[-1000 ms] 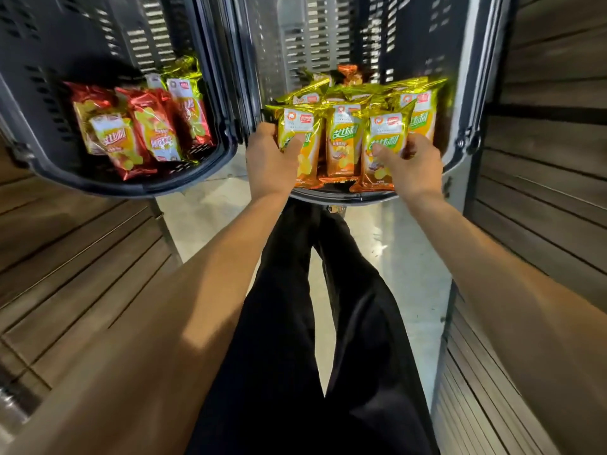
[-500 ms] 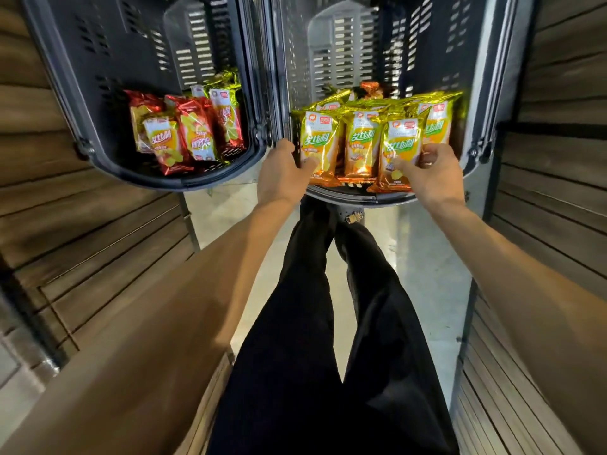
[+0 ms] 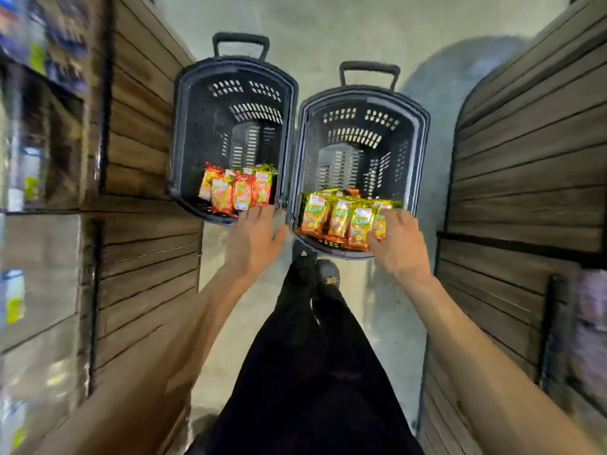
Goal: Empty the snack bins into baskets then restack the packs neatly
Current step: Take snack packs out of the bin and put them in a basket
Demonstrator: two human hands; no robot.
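Upright yellow foil snack packs (image 3: 341, 218) are standing just left of the right hand (image 3: 399, 247), grip unclear; the spread left hand (image 3: 253, 239) is holding nothing.

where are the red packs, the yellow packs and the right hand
red packs (image 3: 242, 195): head view, front of a middle pack
yellow packs (image 3: 340, 215): head view, front of a middle pack
right hand (image 3: 399, 246): head view, back of the hand

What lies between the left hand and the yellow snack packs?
In the head view, the dark rim of the right basket stands between the left hand and the yellow packs.
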